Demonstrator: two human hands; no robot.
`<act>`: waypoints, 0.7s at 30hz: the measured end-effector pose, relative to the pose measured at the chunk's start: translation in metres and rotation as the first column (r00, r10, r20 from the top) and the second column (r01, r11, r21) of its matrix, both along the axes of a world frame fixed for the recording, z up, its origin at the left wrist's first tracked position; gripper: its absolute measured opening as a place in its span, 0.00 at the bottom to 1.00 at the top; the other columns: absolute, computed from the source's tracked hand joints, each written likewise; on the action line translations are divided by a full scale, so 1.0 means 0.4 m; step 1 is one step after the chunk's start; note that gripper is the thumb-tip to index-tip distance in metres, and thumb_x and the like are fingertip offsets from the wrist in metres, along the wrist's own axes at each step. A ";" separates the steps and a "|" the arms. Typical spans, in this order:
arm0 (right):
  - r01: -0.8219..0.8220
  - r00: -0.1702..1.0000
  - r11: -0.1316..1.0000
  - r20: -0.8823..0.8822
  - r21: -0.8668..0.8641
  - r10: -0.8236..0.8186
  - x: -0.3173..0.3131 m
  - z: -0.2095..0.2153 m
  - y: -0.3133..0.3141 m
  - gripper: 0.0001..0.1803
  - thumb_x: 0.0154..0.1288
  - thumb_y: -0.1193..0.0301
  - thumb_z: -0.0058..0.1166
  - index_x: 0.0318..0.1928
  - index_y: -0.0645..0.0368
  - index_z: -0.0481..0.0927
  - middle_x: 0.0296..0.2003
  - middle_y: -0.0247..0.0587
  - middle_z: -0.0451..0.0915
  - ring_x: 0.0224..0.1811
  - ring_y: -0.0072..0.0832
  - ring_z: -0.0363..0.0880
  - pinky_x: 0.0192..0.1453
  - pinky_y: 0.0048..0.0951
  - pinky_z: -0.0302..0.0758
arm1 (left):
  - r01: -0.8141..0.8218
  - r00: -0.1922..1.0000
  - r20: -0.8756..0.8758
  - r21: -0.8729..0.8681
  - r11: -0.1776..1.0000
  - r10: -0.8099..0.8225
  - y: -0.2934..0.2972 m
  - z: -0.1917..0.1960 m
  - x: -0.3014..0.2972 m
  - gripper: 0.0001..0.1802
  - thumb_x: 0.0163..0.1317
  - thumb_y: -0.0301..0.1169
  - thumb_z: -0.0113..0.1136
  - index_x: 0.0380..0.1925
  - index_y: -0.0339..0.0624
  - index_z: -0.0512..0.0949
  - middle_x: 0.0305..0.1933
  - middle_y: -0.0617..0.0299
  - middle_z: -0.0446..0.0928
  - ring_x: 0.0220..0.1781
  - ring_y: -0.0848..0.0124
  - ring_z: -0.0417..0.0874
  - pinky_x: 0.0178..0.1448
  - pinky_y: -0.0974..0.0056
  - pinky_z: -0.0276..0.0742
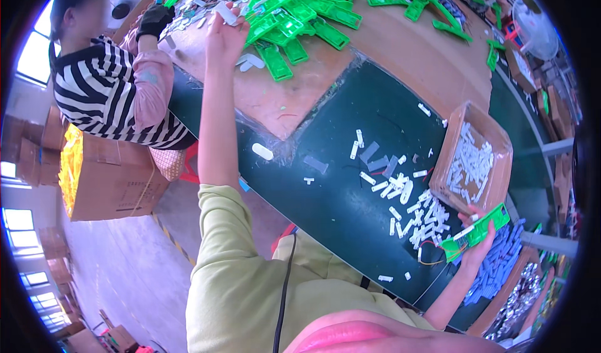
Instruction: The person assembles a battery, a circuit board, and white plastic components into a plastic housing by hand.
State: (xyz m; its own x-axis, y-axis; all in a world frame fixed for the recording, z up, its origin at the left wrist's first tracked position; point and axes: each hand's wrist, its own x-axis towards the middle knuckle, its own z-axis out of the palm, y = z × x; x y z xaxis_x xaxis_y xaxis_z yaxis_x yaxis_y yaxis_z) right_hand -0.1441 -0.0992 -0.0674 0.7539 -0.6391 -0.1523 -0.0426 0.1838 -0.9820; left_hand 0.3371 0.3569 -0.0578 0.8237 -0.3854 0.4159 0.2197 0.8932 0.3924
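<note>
Inspector: State edges and working room, nearest first.

Operator: The near edge of the dark green table (313, 212) runs obliquely past my body. At its right, my right hand (481, 250) grips a green casing (479, 231), fingers curled narrow about it. Loose white pieces (432, 218) lie just beside the casing's left end; a brown carton (443, 171) stands just beyond. A broad stretch of tabletop separates that scatter from the near edge. My left hand (226, 40) is raised far across, near the green pile (300, 18), fingertips pinched on a white part (225, 13).

Inspector: Materials and shapes?

Operator: The held casing is long, glossy plastic, with thin wires (454, 251) at its left end. Beside my right hand, the heap of strips (498, 265) is blue-grey and slim. The white pieces are mostly short bars; the carton holds more. Further off, the cardboard sheet (291, 112) has a ragged, shiny border, and the pile is overlapping green casings.

Inspector: Anything obscured?

Operator: My right palm is behind the casing. My left fingers cover part of the white part. The upper rim cuts off the pile. Small pieces near the co-worker's gloved hand (153, 20) are too small to identify.
</note>
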 end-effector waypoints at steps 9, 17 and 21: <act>0.040 0.994 0.999 -0.098 -0.036 -0.043 0.022 0.026 0.017 0.27 0.67 0.52 0.33 0.45 0.65 0.71 0.44 0.50 0.76 0.38 0.42 0.80 0.51 0.39 0.72 | 0.069 0.994 -0.052 -0.340 0.938 -0.091 0.042 -0.106 0.064 0.18 0.71 0.35 0.36 0.51 0.30 0.65 0.53 0.51 0.71 0.58 0.57 0.70 0.63 0.54 0.67; 0.058 0.993 0.997 -0.095 -0.059 -0.063 0.015 0.010 0.000 0.27 0.67 0.50 0.33 0.47 0.62 0.72 0.46 0.46 0.77 0.39 0.37 0.80 0.47 0.33 0.70 | 0.114 0.991 -0.017 -0.403 0.908 -0.132 0.044 -0.083 0.025 0.22 0.71 0.36 0.35 0.57 0.28 0.59 0.64 0.47 0.62 0.58 0.58 0.73 0.59 0.57 0.74; 0.020 0.996 0.998 -0.091 -0.062 -0.026 0.017 0.010 0.007 0.28 0.67 0.50 0.32 0.48 0.62 0.72 0.47 0.45 0.77 0.40 0.36 0.80 0.49 0.34 0.69 | 0.096 0.991 -0.040 -0.434 0.896 -0.125 0.067 -0.101 0.006 0.23 0.71 0.38 0.35 0.58 0.30 0.58 0.63 0.46 0.63 0.49 0.61 0.78 0.51 0.61 0.80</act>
State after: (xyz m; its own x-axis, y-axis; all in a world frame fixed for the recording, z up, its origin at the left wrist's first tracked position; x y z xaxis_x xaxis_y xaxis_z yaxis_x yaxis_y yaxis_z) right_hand -0.1374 -0.0964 -0.0636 0.7234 -0.6665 -0.1803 -0.1295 0.1255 -0.9836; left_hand 0.3396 0.3838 -0.0981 0.8171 -0.2711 0.5087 0.3387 0.9399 -0.0432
